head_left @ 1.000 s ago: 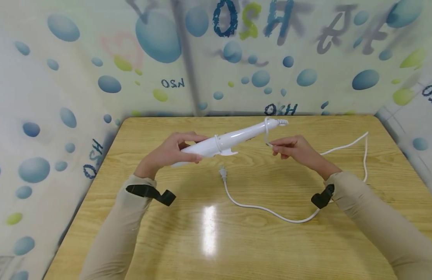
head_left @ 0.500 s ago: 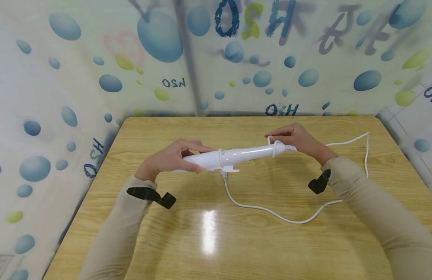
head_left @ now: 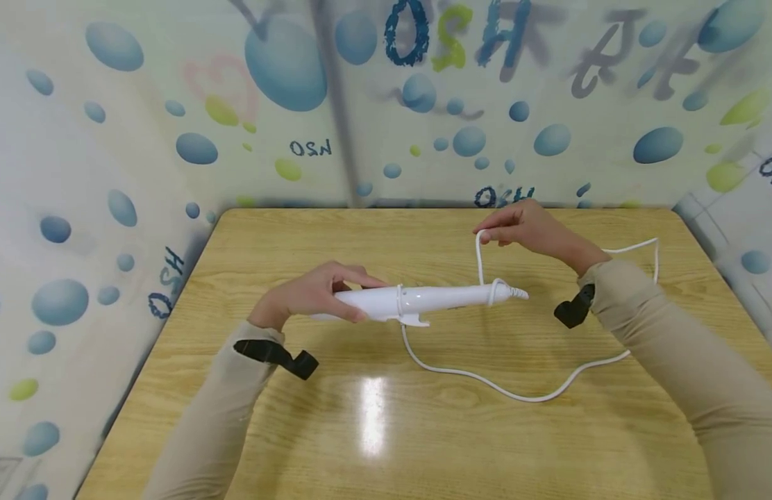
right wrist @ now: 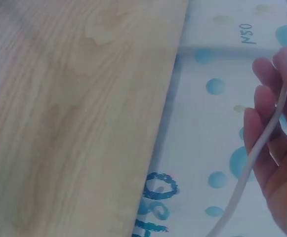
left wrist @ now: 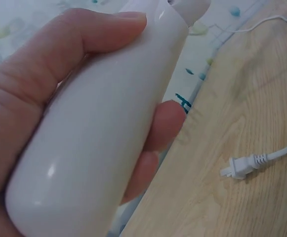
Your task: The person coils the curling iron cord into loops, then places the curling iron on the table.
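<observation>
My left hand [head_left: 311,295] grips the thick end of a white wand-shaped electric appliance [head_left: 448,298], held almost level above the table. In the left wrist view the thumb and fingers wrap its smooth rounded body [left wrist: 91,123]. A raised band rings its middle, with a small white tab below. White cord [head_left: 480,260] loops once round the narrow right end, beside the ribbed cord sleeve [head_left: 519,294]. Behind that end, my right hand [head_left: 526,226] pinches the cord between thumb and fingertips and holds it up. The right wrist view shows the cord [right wrist: 254,153] running across the palm.
The rest of the cord [head_left: 530,398] curves over the wooden table [head_left: 486,451] and bends sharply at the right. Its two-prong plug [left wrist: 242,168] lies on the table, hidden behind the appliance in the head view. A patterned wall [head_left: 373,125] stands along the far edge.
The appliance has come down toward me and tilted from right-end-up to nearly level. My right hand has carried the cord from the near side over to the far side, then higher.
</observation>
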Tool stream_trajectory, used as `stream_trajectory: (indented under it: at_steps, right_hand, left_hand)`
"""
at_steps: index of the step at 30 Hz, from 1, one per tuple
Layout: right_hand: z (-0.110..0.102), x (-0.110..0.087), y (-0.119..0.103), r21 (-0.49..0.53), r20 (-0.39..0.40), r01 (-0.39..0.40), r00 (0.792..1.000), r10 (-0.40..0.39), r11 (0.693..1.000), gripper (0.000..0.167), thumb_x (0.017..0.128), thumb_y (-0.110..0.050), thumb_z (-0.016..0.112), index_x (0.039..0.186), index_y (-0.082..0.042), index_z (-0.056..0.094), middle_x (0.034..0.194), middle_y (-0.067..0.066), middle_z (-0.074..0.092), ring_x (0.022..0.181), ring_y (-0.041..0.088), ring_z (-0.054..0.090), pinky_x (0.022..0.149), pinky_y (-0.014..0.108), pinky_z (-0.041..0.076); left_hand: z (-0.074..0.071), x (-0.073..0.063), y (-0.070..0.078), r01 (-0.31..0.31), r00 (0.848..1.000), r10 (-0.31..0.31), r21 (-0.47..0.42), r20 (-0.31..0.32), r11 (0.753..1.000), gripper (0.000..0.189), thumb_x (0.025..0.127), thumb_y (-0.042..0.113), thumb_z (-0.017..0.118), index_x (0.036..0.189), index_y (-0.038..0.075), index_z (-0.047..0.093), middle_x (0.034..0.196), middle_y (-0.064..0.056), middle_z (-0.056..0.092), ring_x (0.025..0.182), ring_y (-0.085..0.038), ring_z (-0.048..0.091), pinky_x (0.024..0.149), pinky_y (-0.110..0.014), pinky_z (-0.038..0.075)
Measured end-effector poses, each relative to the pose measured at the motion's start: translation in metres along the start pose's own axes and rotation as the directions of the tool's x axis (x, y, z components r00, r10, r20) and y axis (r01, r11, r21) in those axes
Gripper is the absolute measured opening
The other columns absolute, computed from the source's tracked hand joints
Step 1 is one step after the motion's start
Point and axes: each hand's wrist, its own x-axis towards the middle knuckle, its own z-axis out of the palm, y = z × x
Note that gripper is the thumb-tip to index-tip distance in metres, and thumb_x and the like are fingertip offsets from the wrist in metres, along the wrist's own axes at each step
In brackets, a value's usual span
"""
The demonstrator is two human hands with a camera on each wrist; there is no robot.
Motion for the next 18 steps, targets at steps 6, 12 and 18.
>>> stream_trajectory:
  at_steps: [6,12,18]
  right_hand:
    - [-0.005,-0.002,-0.019,-0.063,-0.056,-0.016,0.998,0.012,0.998,0.017,0.084,-0.013,0.067,0.096,-0.001,0.071,0.084,0.005,0.068,0.068,0.013,0.059,0.061,0.027,0.05]
    - [-0.01,-0.009,-0.033,-0.131,-0.1,-0.016,0.995,0.002,0.991,0.015,0.084,-0.016,0.068,0.093,-0.005,0.072,0.078,0.004,0.065,0.062,0.016,0.055,0.055,0.027,0.046]
    - [-0.011,-0.017,-0.045,-0.146,-0.13,-0.002,0.991,-0.017,0.989,0.013,0.083,-0.017,0.069,0.091,-0.007,0.072,0.081,0.004,0.064,0.056,0.016,0.047,0.05,0.025,0.04]
  left_hand:
    - [0.002,0.002,-0.004,0.032,0.999,-0.032,0.018,0.004,0.999,0.049,0.077,0.003,0.072,0.123,-0.001,0.057,0.101,-0.011,0.058,0.081,-0.023,0.053,0.066,-0.032,0.051]
    - [0.002,0.003,-0.009,0.099,0.994,-0.098,0.031,-0.04,0.995,0.047,0.078,0.004,0.071,0.123,0.001,0.058,0.107,-0.011,0.057,0.084,-0.027,0.054,0.066,-0.034,0.052]
    - [0.002,0.004,-0.012,0.14,0.983,-0.127,0.086,-0.136,0.986,0.047,0.077,0.007,0.072,0.122,0.005,0.06,0.108,-0.011,0.059,0.084,-0.027,0.055,0.064,-0.032,0.051]
